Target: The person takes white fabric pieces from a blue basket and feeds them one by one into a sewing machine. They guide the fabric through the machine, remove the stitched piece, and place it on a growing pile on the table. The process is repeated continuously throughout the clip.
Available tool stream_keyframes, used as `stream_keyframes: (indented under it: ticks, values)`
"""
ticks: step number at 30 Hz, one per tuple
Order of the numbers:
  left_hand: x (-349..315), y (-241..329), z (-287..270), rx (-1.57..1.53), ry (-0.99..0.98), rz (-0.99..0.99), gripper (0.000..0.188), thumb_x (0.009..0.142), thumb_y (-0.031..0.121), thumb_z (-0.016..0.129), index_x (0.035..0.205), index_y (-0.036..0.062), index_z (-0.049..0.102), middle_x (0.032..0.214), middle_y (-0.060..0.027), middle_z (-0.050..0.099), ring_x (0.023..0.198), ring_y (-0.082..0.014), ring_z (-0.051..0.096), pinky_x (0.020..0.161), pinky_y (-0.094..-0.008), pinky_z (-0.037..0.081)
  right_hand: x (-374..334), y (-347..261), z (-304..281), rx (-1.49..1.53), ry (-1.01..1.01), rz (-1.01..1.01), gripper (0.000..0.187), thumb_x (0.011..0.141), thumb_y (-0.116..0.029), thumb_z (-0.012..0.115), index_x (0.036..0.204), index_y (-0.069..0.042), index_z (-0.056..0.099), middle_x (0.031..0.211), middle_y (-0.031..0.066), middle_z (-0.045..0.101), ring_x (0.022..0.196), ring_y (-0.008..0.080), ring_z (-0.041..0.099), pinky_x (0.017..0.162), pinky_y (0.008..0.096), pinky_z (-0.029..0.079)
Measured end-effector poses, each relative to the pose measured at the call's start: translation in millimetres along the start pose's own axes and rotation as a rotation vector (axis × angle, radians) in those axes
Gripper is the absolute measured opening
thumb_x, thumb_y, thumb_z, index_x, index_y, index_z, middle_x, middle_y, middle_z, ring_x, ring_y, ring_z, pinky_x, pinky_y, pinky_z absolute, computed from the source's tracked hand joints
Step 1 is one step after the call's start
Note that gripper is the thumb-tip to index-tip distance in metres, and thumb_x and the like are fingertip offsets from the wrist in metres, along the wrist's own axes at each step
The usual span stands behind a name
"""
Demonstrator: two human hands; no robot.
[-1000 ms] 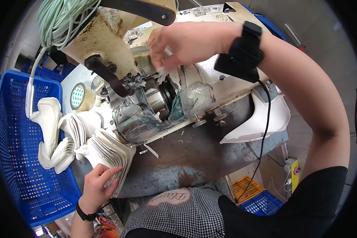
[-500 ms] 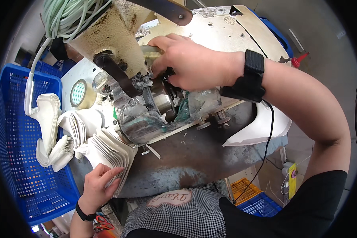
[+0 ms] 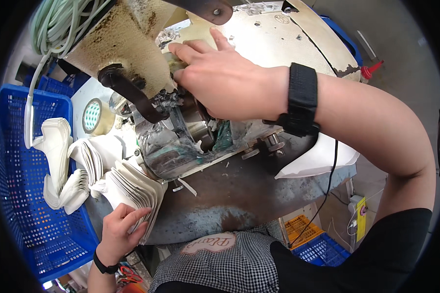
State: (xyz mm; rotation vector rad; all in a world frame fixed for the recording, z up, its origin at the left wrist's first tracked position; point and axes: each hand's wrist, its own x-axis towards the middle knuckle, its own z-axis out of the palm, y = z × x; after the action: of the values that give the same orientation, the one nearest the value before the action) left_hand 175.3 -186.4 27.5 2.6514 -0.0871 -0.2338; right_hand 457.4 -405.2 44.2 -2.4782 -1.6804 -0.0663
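Note:
My right hand [image 3: 217, 73] reaches over the bench machine [image 3: 181, 141], beside its stained beige head [image 3: 122, 39]. Its fingers are spread, some tips resting on or close to the machine behind the metal drum [image 3: 198, 124]; part of the hand's underside is hidden. At the lower left, my left hand [image 3: 120, 232] has curled fingers, thumb and forefinger at the edge of a fanned stack of white cut pieces [image 3: 137, 188]. More white pieces [image 3: 56, 151] lie in overlapping bundles to the left of that stack.
A blue basket [image 3: 34, 234] stands along the left side. A tape roll [image 3: 98, 116] sits behind the bundles. One white piece [image 3: 318, 158] lies right of the machine, with a black cable [image 3: 331, 171] hanging past it. A dark bracket [image 3: 132, 93] juts from the head.
My right hand has turned and shifted slightly left, its fingers more spread and the thumb no longer showing. My left hand stays at the stack. The whole view has shifted slightly.

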Motion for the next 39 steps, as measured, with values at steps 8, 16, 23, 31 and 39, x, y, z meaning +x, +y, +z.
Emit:
stream_keyframes:
  ticks: [8, 16, 23, 31, 39]
  values:
    - [-2, 3, -2, 0.005, 0.001, -0.018, 0.04, 0.067, 0.002, 0.073, 0.105, 0.0117, 0.069, 0.075, -0.0064, 0.055, 0.063, -0.021, 0.057, 0.055, -0.0321, 0.046, 8, 11, -9, 0.265, -0.135, 0.032, 0.03, 0.07, 0.002, 0.055, 0.097, -0.006, 0.066, 0.135, 0.0173, 0.042, 0.125, 0.0357, 0.043, 0.107, 0.0592, 0.027]
    - [-4, -2, 0, 0.018, 0.004, 0.011, 0.039, 0.067, 0.002, 0.074, 0.105, 0.0091, 0.069, 0.075, -0.0057, 0.053, 0.06, -0.0162, 0.054, 0.055, -0.0287, 0.045, -21, 16, 1, 0.467, 0.039, 0.008, 0.033, 0.071, 0.003, 0.055, 0.103, -0.005, 0.064, 0.124, 0.0209, 0.05, 0.114, 0.0368, 0.049, 0.089, 0.0389, 0.045]
    - [-2, -1, 0, 0.003, 0.001, -0.02, 0.04, 0.067, 0.003, 0.073, 0.106, 0.0127, 0.07, 0.075, -0.0063, 0.055, 0.063, -0.0208, 0.057, 0.055, -0.032, 0.046, -23, -2, 5, 0.082, 0.114, 0.024, 0.044, 0.073, 0.0, 0.059, 0.117, -0.004, 0.062, 0.142, 0.028, 0.034, 0.131, 0.0418, 0.035, 0.105, 0.0621, 0.03]
    - [-2, -1, 0, -0.015, -0.009, -0.039, 0.041, 0.067, 0.003, 0.073, 0.106, 0.0129, 0.069, 0.074, -0.006, 0.054, 0.062, -0.0201, 0.056, 0.055, -0.0314, 0.045, -12, -3, -2, 0.057, -0.014, 0.049, 0.04, 0.07, -0.001, 0.061, 0.111, 0.001, 0.061, 0.141, 0.0292, 0.034, 0.131, 0.0413, 0.035, 0.103, 0.0666, 0.029]
    - [-3, 1, -1, 0.001, 0.0, -0.024, 0.042, 0.066, 0.001, 0.073, 0.107, 0.0126, 0.069, 0.074, -0.0061, 0.054, 0.062, -0.0196, 0.056, 0.055, -0.0312, 0.045, 7, -5, -7, 0.13, -0.128, 0.109, 0.037, 0.069, -0.002, 0.061, 0.106, 0.004, 0.061, 0.129, 0.0251, 0.044, 0.122, 0.0394, 0.044, 0.103, 0.0658, 0.031]
